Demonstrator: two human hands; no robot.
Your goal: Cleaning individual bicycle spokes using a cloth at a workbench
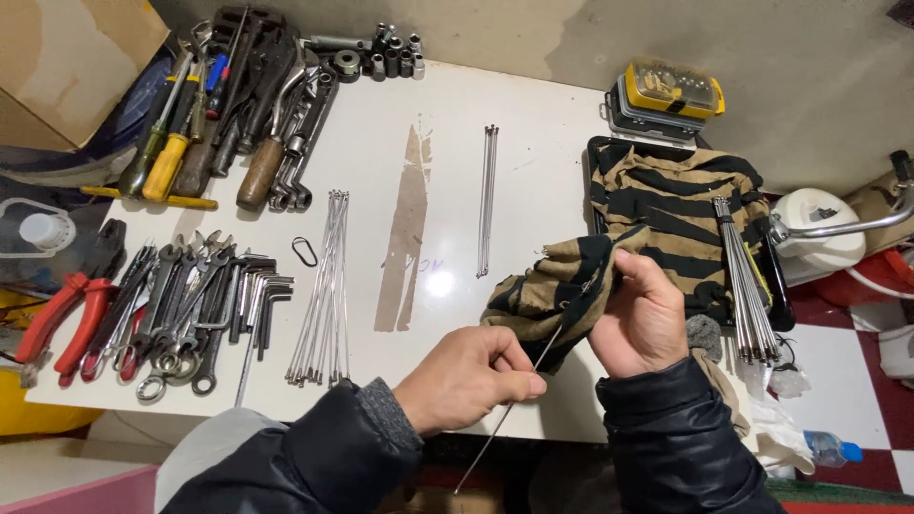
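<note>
Left hand at six o'clock is pinched tight on a thin metal spoke, thumb and fingers clamped around its shaft; the rod runs from the table's near edge up toward one o'clock into the cloth. Right hand, just beside it, is clenched on a tan-and-black striped rag, bunched around the spoke's upper end. The rag trails away to two o'clock and drapes over a black tray, where a bundle of spokes lies on the fabric.

Over to packaging: at one o'clock, on the far edge, a yellow-lidded clear plastic case sits stacked on a grey box. At ten o'clock, off the table's corner, brown cardboard. At nine o'clock a clear plastic container with a white cap. Down at four o'clock, on the red-and-white tiled floor, a small bottle with a blue cap.

The white table is crowded on its left: screwdrivers and hammers at eleven o'clock, red-handled pliers, wrenches and hex keys at nine. A second fan of spokes lies at ten o'clock from the hands, and a few more straight up at twelve. Between those two lots runs a brown worn strip, with bare white surface around it. The near edge runs right under both wrists.
</note>
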